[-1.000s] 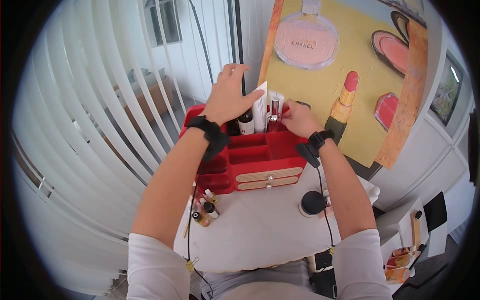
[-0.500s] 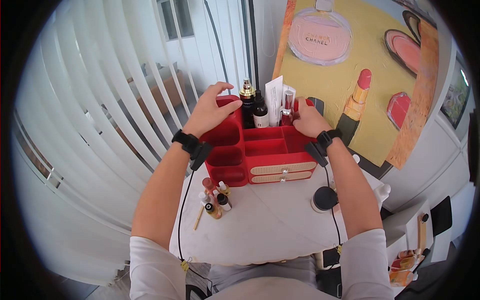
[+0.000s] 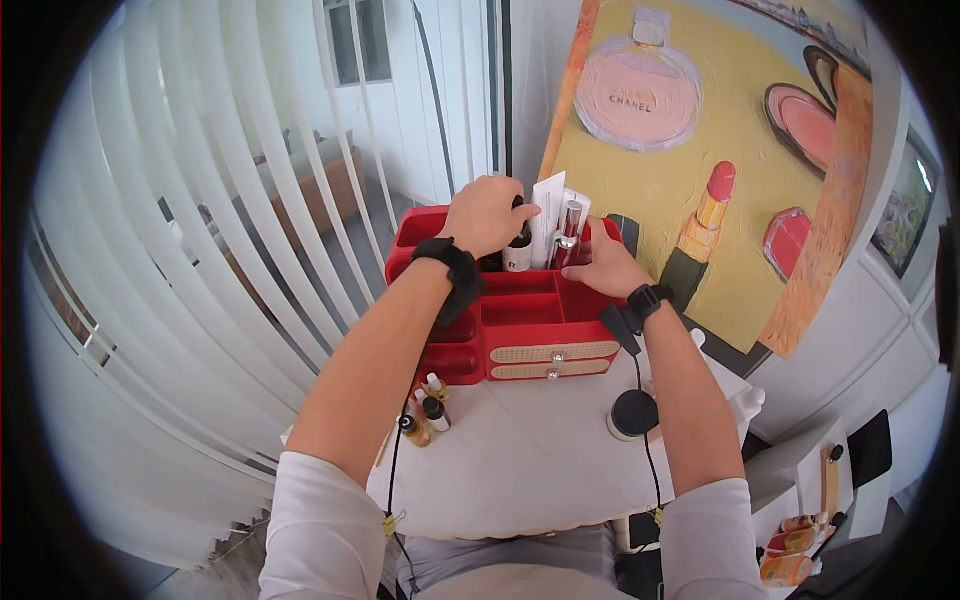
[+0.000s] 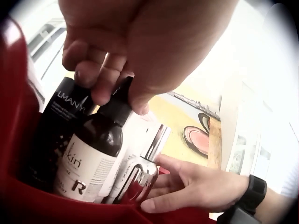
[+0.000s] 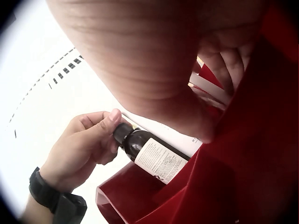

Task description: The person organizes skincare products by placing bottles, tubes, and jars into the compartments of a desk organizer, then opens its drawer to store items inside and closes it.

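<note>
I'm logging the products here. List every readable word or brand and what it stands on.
"CHANEL": the perfume bottle in the painting.
"LMANY", cut off by the hand: the black bottle.
"kin" and a large "R": the label of the dark bottle whose cap the left hand pinches.
Print on the white tube: too blurred to read.

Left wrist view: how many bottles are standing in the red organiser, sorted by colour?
Dark bottles: 2 (white-labelled bottle, its cap pinched by the left hand; black LMANYU bottle)
Silver bottles: 1 (silver-topped bottle)
Total: 3
</note>
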Demonstrator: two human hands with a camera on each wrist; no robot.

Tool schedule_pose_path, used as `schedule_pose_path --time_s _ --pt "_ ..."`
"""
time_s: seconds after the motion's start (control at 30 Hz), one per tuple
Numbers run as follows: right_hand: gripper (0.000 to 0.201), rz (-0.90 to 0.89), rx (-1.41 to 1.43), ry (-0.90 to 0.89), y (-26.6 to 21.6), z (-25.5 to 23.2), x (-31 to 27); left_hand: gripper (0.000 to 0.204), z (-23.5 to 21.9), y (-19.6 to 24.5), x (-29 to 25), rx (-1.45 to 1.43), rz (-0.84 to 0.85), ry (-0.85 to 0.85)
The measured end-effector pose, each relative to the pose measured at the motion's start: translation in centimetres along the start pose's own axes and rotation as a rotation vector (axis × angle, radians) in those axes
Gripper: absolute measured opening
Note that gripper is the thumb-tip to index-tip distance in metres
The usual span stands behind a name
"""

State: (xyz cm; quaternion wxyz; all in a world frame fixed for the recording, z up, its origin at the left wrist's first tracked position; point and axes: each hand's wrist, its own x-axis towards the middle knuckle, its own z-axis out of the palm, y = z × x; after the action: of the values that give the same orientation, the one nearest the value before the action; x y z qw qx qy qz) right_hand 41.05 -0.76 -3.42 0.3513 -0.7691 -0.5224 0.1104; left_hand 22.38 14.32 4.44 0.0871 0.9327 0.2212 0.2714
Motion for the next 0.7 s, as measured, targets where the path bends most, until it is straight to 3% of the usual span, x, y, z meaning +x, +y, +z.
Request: schedule_pose_path --time_s 0.07,0.17,0.27,0.33,0.43,0.47,0.7 --pt "0.094 -0.009 0.015 0.002 -0.1 0.1 0.0 0.027 0.1 -0.9 0.4 -0.071 0.182 -0.003" --pt "0.088 0.002 -0.018 0.046 -0.1 0.2 0.1 0.023 -0.6 -1.9 0.2 -0.199 0.293 -0.063" --pt "0.094 -0.013 0.012 0.091 -0.8 0.7 0.3 0.017 -0.6 -2.1 -0.3 -0.189 0.298 -0.036" --pt "0.095 0.148 -0.061 0.154 -2.4 1.2 0.5 0.014 -0.7 -1.9 -0.7 -0.21 0.281 -0.004" --pt "0.098 0.252 -0.208 0.218 -4.2 1.6 0.8 0.012 -1.3 -1.0 -1.6 -0.317 0.209 0.013" --pt "0.098 0.256 -0.203 0.221 -4.5 1.4 0.8 0.014 -1.5 -0.8 -1.9 -0.406 0.143 0.008" --pt "0.102 0.29 -0.265 0.241 -5.5 1.3 0.8 0.033 0.3 -2.4 -1.8 -0.557 0.096 0.041"
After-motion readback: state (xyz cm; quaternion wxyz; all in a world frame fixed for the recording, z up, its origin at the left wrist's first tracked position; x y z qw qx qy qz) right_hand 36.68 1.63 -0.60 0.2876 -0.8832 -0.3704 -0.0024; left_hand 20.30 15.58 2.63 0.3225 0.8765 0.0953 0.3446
